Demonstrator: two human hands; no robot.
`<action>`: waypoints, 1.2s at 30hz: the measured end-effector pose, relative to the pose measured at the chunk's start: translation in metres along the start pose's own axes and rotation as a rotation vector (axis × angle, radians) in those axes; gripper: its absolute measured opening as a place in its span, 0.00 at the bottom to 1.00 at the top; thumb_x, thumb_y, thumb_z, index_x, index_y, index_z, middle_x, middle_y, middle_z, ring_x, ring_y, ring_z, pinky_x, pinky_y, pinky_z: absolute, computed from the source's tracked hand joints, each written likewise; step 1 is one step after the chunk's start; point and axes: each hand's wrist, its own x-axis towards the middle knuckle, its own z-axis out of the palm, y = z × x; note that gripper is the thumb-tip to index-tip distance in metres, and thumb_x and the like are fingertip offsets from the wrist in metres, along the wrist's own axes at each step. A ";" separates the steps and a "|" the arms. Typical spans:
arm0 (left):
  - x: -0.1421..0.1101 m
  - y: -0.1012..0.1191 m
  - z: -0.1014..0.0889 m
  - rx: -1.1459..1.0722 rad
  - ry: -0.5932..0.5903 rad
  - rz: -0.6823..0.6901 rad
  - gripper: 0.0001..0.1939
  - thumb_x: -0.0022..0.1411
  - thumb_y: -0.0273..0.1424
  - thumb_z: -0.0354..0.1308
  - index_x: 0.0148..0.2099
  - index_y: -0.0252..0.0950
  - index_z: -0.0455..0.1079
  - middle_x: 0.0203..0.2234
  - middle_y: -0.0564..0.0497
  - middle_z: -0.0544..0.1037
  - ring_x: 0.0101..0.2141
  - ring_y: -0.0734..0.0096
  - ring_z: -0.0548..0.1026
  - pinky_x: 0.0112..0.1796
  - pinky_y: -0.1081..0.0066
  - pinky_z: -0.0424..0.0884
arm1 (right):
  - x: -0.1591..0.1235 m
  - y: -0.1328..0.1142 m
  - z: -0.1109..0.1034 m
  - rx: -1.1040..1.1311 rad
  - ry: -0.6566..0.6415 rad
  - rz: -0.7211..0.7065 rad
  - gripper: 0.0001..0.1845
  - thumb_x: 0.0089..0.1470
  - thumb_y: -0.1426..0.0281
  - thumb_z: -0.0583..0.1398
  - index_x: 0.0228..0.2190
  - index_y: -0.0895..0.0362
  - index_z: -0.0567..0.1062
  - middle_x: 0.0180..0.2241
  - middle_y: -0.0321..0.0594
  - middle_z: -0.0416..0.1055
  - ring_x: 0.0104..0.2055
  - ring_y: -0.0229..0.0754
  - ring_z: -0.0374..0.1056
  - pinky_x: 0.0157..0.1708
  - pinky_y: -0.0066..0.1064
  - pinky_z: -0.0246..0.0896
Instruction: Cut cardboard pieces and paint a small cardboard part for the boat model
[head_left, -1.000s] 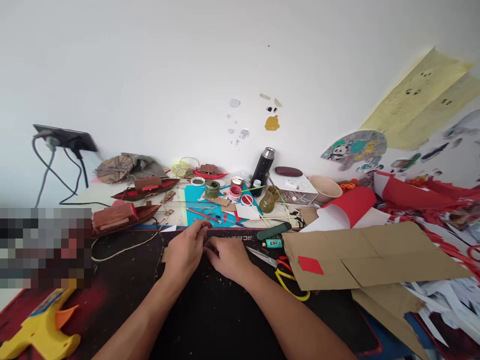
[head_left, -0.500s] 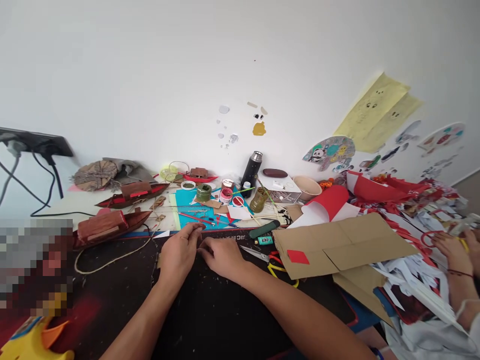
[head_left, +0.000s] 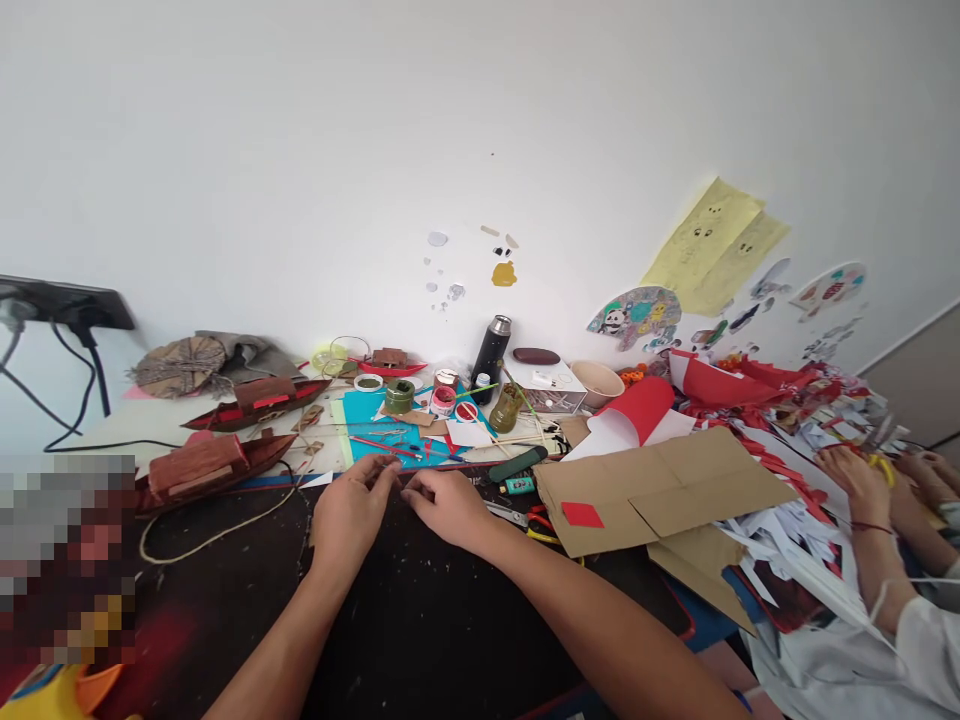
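Observation:
My left hand and my right hand meet over a black mat, fingertips pinched close together on something very small that I cannot make out. A light string curls on the mat to the left. Just beyond my hands lie a blue sheet with thin red sticks, a dark green case and scissors with red and yellow handles.
Brown model boats stand at the left, paint jars and a black flask at the back. Brown cardboard with a red square lies right. Another person's hands work among paper scraps at the far right.
The view has swung right and up, bringing another person's hands into sight and pushing the yellow glue gun almost out at lower left. My hands stay pinched together in the same spot.

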 end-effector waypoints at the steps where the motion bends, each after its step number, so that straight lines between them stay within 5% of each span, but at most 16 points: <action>1: 0.000 0.000 0.001 -0.010 0.010 0.005 0.19 0.64 0.54 0.57 0.40 0.46 0.76 0.29 0.52 0.85 0.31 0.57 0.80 0.32 0.66 0.64 | -0.001 0.000 -0.001 0.015 0.006 0.003 0.06 0.70 0.68 0.68 0.40 0.53 0.87 0.29 0.34 0.81 0.29 0.40 0.70 0.30 0.30 0.50; 6: 0.000 -0.002 0.003 -0.044 0.040 0.027 0.20 0.64 0.56 0.55 0.34 0.46 0.67 0.25 0.53 0.80 0.27 0.61 0.75 0.33 0.65 0.64 | -0.008 0.003 -0.005 0.088 0.047 0.036 0.06 0.69 0.68 0.69 0.37 0.53 0.86 0.28 0.33 0.80 0.28 0.39 0.69 0.30 0.30 0.52; 14: 0.000 -0.003 0.002 -0.057 -0.005 0.008 0.21 0.62 0.57 0.57 0.35 0.46 0.74 0.29 0.50 0.86 0.31 0.55 0.81 0.34 0.63 0.66 | -0.017 0.002 -0.004 0.170 0.111 0.094 0.10 0.68 0.67 0.67 0.33 0.55 0.83 0.25 0.31 0.74 0.28 0.38 0.65 0.30 0.29 0.53; 21: -0.002 0.001 -0.001 -0.034 -0.026 -0.002 0.19 0.63 0.55 0.57 0.37 0.46 0.76 0.29 0.50 0.87 0.31 0.54 0.81 0.34 0.63 0.66 | -0.038 0.005 -0.016 0.215 0.136 0.123 0.27 0.72 0.63 0.63 0.20 0.55 0.70 0.20 0.29 0.66 0.25 0.37 0.61 0.30 0.29 0.51; 36: -0.004 0.007 -0.007 0.050 -0.010 0.006 0.22 0.73 0.50 0.44 0.34 0.46 0.69 0.22 0.51 0.76 0.27 0.56 0.75 0.31 0.64 0.61 | -0.074 0.004 0.015 0.154 0.169 0.171 0.27 0.72 0.64 0.66 0.20 0.55 0.68 0.21 0.30 0.69 0.26 0.37 0.63 0.32 0.30 0.49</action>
